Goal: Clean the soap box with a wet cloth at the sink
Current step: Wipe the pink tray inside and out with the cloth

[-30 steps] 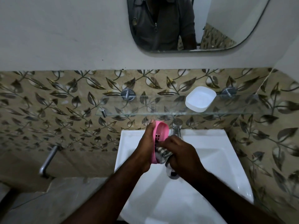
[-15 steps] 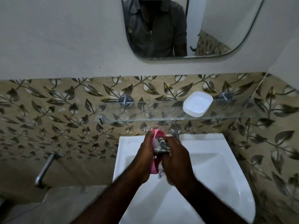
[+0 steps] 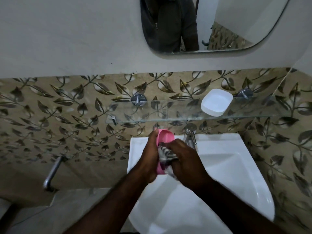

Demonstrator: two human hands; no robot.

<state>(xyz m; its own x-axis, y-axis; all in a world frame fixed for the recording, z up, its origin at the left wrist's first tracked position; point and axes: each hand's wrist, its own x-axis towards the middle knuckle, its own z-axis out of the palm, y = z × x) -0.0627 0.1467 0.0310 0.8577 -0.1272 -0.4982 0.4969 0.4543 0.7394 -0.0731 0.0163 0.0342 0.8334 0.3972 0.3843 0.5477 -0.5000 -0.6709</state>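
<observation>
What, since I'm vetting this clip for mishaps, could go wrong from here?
1. The left hand grips the pink soap box on edge above the sink while the right hand rubs the cloth into it; if wet, the box might slip and drop into the basin.
2. The glass shelf hangs just above the hands, with a white tray near its front edge; an upward stroke could knock it.

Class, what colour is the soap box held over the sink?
The soap box is pink; the head view shows it.
</observation>
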